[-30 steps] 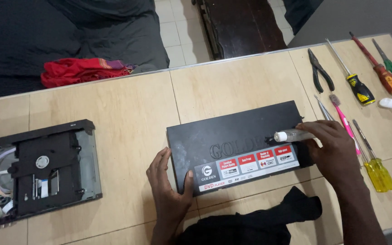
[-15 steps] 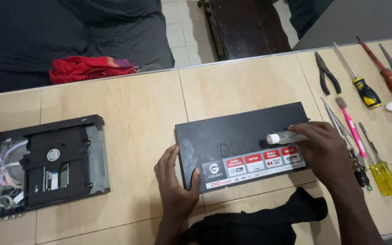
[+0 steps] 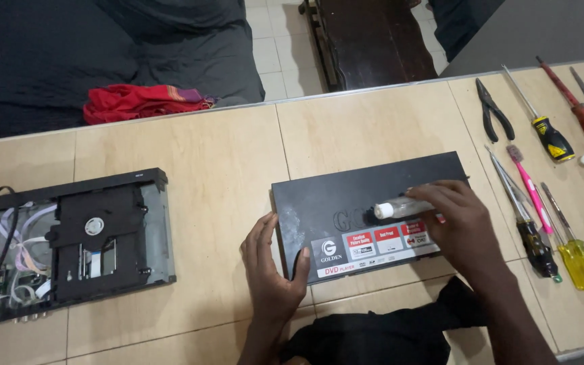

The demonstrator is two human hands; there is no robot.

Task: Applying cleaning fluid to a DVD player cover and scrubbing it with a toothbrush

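A black metal player cover [image 3: 346, 203] with coloured stickers lies flat on the tan table [image 3: 204, 155]. My left hand [image 3: 272, 270] rests flat against the cover's near left corner, thumb on top. My right hand [image 3: 457, 226] grips a small clear bottle with a white cap [image 3: 400, 207], held sideways over the cover's middle, cap pointing left. A wet or dusty smear shows on the cover's left part.
The opened player chassis [image 3: 69, 243] with its disc drive and wires sits at the left. Pliers [image 3: 493, 116], several screwdrivers [image 3: 549, 135], a pink brush [image 3: 528, 182] and a white cap lie at the right. A black cloth [image 3: 380, 334] lies near me; a red cloth [image 3: 140, 101] lies beyond the far edge.
My right hand has slid the bottle leftward over the cover. My left hand stays at the cover's near left corner.
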